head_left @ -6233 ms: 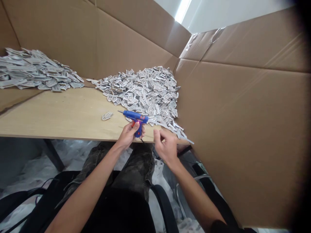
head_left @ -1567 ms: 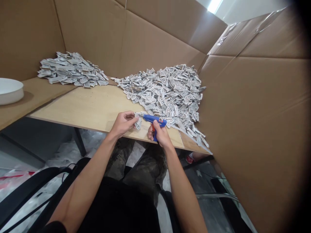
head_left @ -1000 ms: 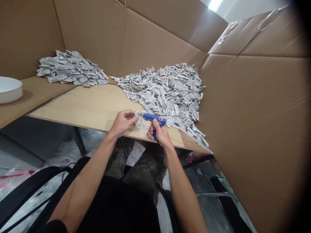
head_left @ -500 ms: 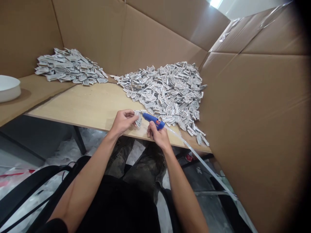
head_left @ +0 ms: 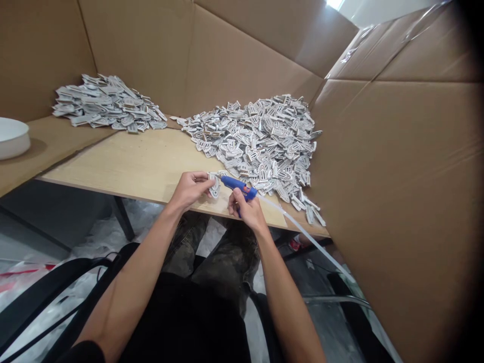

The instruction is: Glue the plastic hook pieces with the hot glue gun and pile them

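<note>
Between the thumb and fingers of my left hand [head_left: 193,189] is a small pale grey cutout piece [head_left: 215,187], rounded at its lower end. My right hand [head_left: 245,207] is wrapped round the handle of a blue glue gun [head_left: 239,186]. The gun's nozzle points left at the upper part of the piece; whether it touches cannot be made out. A long translucent glue stick [head_left: 298,227] runs from the gun's back end down to the lower right. Both hands are over the table's front edge.
A large heap of similar cutout pieces [head_left: 264,136] lies on the wooden table [head_left: 151,156] beyond my right hand. Another pile [head_left: 109,103] stands at the back left. A white bowl [head_left: 13,138] sits far left. Cardboard walls [head_left: 397,161] enclose the back and sides.
The grey piece has turned slightly in my left hand, and the glue gun has shifted a tiny bit to the left. Both hands keep their hold.
</note>
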Demonstrator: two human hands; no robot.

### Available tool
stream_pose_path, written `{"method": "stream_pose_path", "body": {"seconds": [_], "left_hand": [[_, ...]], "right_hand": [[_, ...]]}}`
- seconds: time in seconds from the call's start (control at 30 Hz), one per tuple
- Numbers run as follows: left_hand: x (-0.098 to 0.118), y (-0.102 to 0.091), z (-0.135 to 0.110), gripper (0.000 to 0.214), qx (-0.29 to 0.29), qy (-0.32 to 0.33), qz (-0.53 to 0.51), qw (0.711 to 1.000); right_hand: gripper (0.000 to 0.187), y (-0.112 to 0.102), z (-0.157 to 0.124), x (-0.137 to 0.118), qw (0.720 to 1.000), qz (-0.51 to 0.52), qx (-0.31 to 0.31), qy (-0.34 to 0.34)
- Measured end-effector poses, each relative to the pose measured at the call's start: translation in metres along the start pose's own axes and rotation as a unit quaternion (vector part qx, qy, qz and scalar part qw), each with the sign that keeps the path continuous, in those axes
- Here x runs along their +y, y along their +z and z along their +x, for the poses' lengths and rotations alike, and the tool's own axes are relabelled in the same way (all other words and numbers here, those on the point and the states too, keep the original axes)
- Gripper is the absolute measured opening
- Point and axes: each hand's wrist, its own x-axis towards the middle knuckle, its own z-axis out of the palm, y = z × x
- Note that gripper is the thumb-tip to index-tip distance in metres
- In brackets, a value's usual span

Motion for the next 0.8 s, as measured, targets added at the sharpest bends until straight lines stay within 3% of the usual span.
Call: {"method": "stream_pose_path", "body": {"seconds": [0.33, 0.6, 0.8], "left_hand": [[-0.001, 0.0, 0.001, 0.025, -0.007, -0.002, -0.005, 1.0], [-0.002, 0.0, 0.002, 0.023, -0.006, -0.008, -0.009, 1.0], [-0.006, -0.003, 0.004, 0.026, -0.019, -0.004, -0.005, 1.0]], "right_hand": [[0.06, 0.0, 0.008, 0.005, 0.996, 0.078, 0.032, -0.016], [0.06, 0.0, 0.018, 0.005, 0.977, 0.148, 0.154, -0.008], [0.056, -0.001, 0.025, 0.007, 0.971, 0.161, 0.18, -0.003]]}}
